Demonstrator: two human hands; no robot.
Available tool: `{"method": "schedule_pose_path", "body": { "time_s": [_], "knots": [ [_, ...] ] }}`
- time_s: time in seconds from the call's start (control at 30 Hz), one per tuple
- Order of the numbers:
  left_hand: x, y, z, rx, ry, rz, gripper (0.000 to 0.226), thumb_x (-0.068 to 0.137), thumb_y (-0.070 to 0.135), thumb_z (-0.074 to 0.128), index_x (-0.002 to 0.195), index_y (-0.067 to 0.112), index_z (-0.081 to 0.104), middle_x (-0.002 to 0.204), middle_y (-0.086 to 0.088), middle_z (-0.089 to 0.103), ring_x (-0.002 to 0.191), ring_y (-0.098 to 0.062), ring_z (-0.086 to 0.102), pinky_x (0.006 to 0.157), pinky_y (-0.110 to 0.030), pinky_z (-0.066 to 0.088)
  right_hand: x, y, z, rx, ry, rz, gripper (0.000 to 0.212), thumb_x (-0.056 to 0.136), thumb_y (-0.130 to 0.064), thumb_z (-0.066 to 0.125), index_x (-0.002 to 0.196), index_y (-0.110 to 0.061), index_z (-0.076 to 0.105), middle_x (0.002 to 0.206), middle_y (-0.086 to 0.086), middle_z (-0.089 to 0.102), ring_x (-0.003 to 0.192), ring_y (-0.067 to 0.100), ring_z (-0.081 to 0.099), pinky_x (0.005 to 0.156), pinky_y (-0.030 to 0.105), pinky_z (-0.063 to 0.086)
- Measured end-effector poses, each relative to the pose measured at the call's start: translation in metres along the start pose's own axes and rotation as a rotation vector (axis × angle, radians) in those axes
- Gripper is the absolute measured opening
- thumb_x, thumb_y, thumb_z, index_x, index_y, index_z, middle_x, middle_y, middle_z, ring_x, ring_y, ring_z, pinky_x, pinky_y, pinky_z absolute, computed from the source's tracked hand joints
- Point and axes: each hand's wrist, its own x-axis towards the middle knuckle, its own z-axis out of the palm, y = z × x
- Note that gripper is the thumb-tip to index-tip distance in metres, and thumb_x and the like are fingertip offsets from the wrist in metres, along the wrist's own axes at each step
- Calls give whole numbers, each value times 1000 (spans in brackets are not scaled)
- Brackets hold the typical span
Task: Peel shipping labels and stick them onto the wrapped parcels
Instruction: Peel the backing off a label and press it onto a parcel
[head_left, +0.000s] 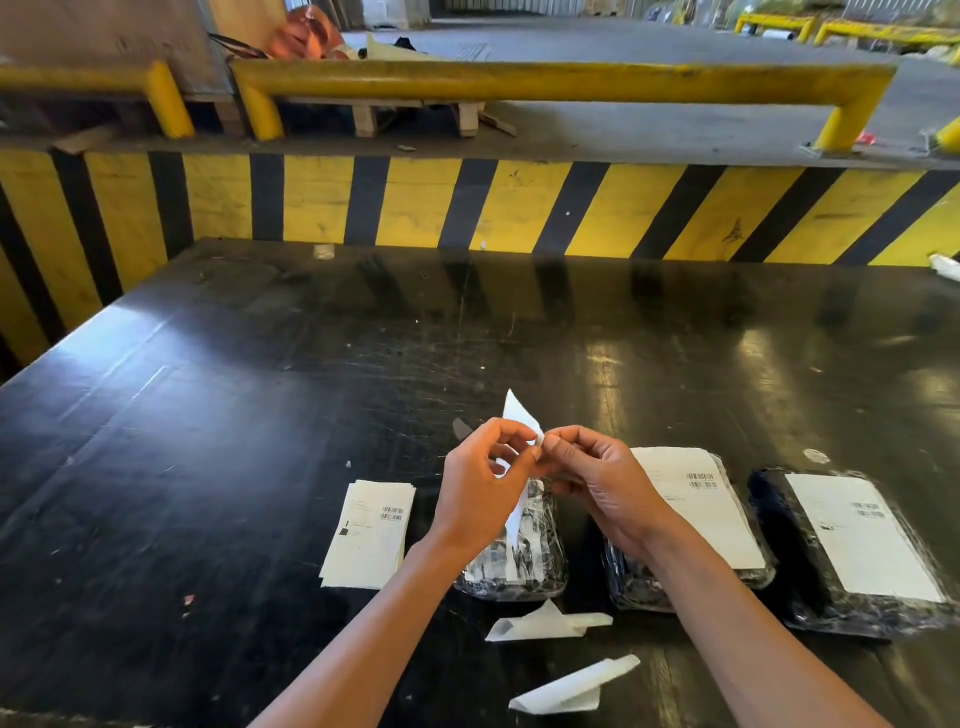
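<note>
Two backing scraps (550, 623) lie nearest, at 6 o'clock of the hands. Left hand (480, 491) and right hand (605, 488) both pinch one label (519, 415) at its edge, long axis running 12 to 6. Unlabelled parcel (524, 551) sits directly under the grip, left hand nearer; label stack (369, 535) at 8 o'clock.

Both hands (545, 483) pinching a label (521, 415) above parcels (514, 551).
</note>
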Motion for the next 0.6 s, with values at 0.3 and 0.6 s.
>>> {"method": "schedule_pose_path", "body": {
  "time_s": [0.3, 0.6],
  "knots": [
    [0, 1, -3, 55, -8, 70, 9, 87, 19, 74, 95, 20, 70, 88, 7, 67, 78, -12, 63, 67, -30, 56, -2, -3, -6, 10, -51, -18, 14, 95, -17, 62, 101, -5, 67, 98, 18, 74, 89, 30, 73, 89, 46, 50],
    [-1, 1, -3, 89, -23, 84, 9, 88, 21, 73, 96, 20, 71, 93, 8, 69, 83, -11, 64, 67, -23, 55, -1, -1, -8, -19, -55, -26, 14, 94, -18, 63, 101, -7, 66, 95, 15, 74, 89, 28, 73, 85, 42, 51]
  ]
}}
